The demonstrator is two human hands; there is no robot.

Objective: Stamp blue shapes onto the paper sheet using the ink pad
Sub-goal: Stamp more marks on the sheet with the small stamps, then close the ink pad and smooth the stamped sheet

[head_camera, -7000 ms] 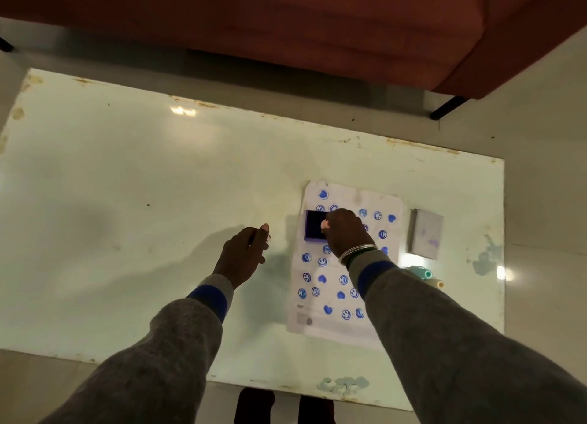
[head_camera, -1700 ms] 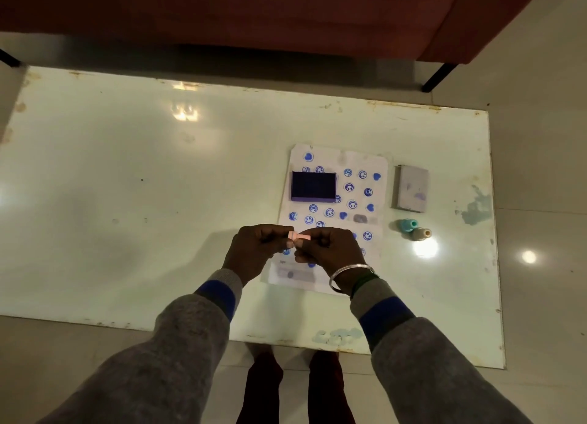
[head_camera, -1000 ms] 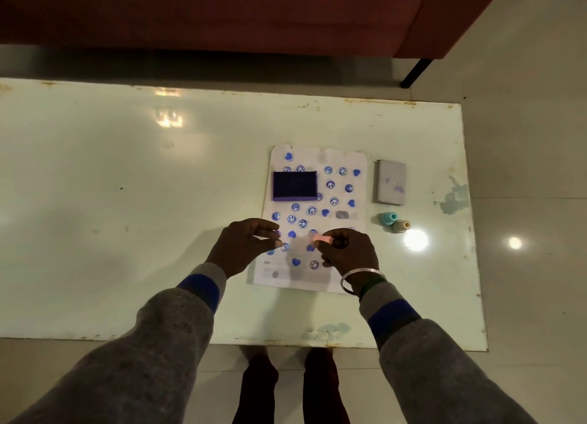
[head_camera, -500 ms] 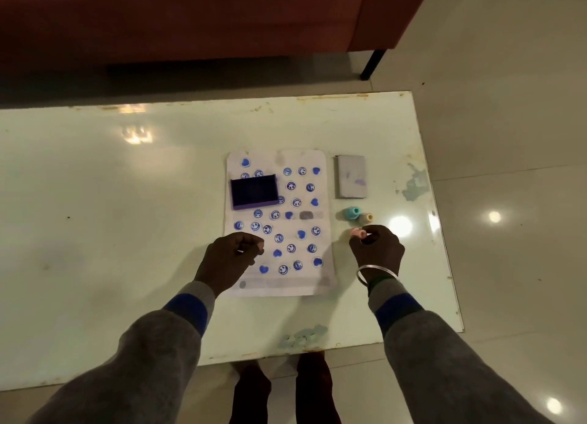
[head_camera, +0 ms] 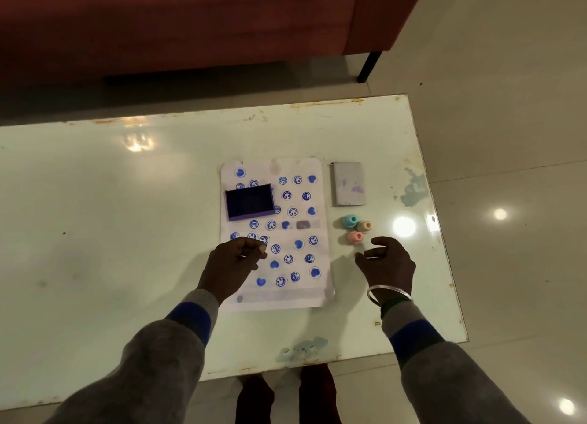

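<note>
Nearest the camera, the left hand [head_camera: 233, 266] is loosely curled over the lower left of the paper sheet [head_camera: 321, 233]; whether it holds anything cannot be told. The right hand [head_camera: 386, 264] hovers open and empty over the desk [head_camera: 111, 233], just short of the pink stamp [head_camera: 355, 237]. That stamp now stands on the desk beside the teal stamp [head_camera: 349, 221] and tan stamp [head_camera: 364, 226]; half a second ago the right hand gripped it. Beyond, the sheet carries many blue hearts and faces, so stamping appears largely done, possibly finished. The open ink pad [head_camera: 250, 201] rests on the sheet's upper left; its lid [head_camera: 347, 183] lies apart, unreplaced.
</note>
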